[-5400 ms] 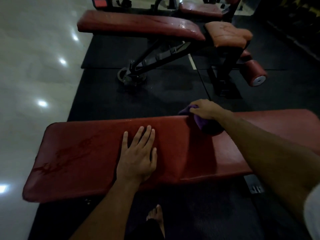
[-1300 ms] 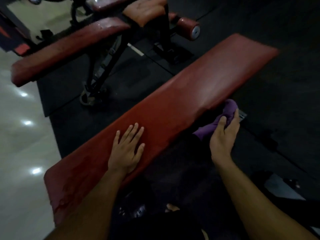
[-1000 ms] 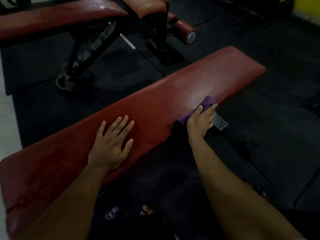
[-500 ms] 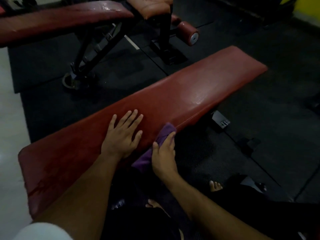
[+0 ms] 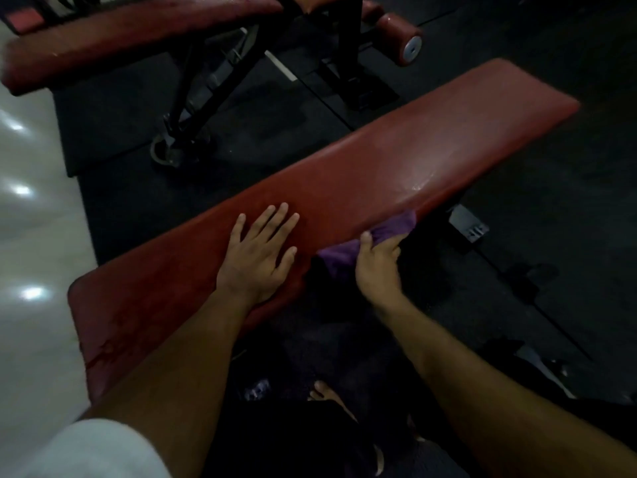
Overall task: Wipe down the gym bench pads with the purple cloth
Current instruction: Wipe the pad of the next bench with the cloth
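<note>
The purple cloth lies bunched along the near edge of the red bench pad, just right of the frame's centre; its long axis follows that edge, running from lower left up to the right, with one end poking out past the fingertips toward the upper right. The right hand sits directly on and below it, fingers curled over the cloth and pressing it against the side of the pad. The pad itself is a long strip slanting from the lower left of the frame to the upper right. The left hand lies flat on the pad's top, fingers straight and spread, just left of the cloth and holding nothing. A second bench with a dark frame stands across the upper left, a round roller pad at its end near the top centre. Black floor mats lie under both, and pale shiny floor fills the left edge
</note>
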The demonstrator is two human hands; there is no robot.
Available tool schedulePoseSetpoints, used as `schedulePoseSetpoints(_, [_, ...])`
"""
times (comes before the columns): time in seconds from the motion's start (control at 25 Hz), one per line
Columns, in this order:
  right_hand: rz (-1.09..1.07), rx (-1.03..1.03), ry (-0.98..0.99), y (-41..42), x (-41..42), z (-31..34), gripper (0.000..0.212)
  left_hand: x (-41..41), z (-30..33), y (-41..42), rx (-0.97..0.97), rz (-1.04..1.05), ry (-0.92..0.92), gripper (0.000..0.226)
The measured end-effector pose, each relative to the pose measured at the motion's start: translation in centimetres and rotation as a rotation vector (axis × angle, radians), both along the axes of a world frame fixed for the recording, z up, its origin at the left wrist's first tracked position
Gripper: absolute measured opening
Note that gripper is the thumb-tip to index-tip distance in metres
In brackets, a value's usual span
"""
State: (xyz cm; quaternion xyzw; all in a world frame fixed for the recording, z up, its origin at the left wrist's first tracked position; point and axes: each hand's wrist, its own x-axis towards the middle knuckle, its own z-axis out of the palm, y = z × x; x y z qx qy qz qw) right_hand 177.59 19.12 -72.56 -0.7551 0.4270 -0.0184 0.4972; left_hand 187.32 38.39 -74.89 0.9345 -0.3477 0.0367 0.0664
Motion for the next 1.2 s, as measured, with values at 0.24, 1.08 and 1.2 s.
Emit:
schedulePoseSetpoints(0.24, [0.449, 0.115, -0.034, 3.9, -5.0, -0.3, 0.077, -0.4, 2.6, 0.5, 0.168, -0.018, 0.157, 0.069])
schedulePoseSetpoints(1.08, [0.367, 0.242, -0.119, 23.4, -9.0, 0.2, 0.077, -0.9, 0.6, 16.3, 0.062, 0.130, 0.089, 0.066])
schedulePoseSetpoints(1.2, [0.078, 0.174, -0.148, 17.4, -7.4, 0.0, 0.072, -0.9, 0.6, 16.3, 0.056, 0.129, 0.087, 0.064])
